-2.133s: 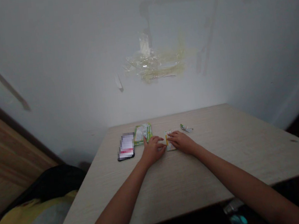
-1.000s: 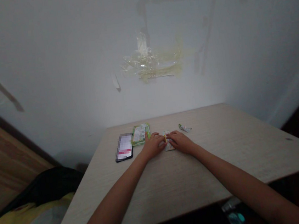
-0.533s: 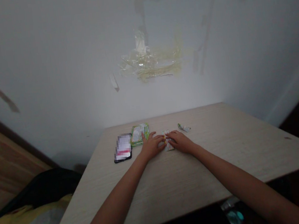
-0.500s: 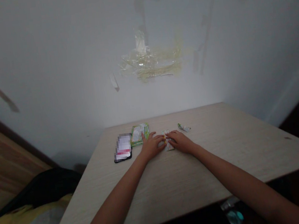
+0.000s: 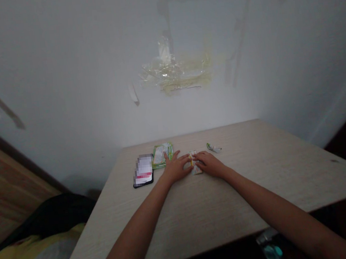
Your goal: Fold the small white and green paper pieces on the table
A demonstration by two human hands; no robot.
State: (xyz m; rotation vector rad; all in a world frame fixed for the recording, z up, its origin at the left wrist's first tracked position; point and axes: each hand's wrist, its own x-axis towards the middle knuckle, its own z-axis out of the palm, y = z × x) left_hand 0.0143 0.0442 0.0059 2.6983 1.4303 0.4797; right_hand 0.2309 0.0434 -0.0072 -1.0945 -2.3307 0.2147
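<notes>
- Has a small white-and-yellow packet (image 5: 197, 171) lying flat on the pale desk (image 5: 272, 168), toward the far side, between the two hands.
- Touches the packet's left edge with the left hand (image 5: 174, 169), thumb and fingers spread apart; cannot tell whether pinching it.
- Covers part of the packet's right side with the right hand (image 5: 210, 163), fingers bent over the top; cannot tell whether clamped or only pressing.
- Spreads the left hand wider than one second ago, now stretching the two outer fingers away to the far left, where earlier holding them closer in.
- Reaches with the outermost finger across the view of the green packets (image 5: 160, 153), left of the hand; cannot tell whether touching.
- Keeps the right hand in almost the same pose as two seconds ago, and the packet in the same spot among its neighbours.
- Leaves the phone (image 5: 143, 171) unmoved, just beside the green packets on their left, screen blurred out.
- Leaves the crumpled wrapper (image 5: 213, 148) unmoved too, on the far side of the right hand.
- Faces a grey-white wall (image 5: 92, 72) bearing shiny clear tape (image 5: 167, 70).
</notes>
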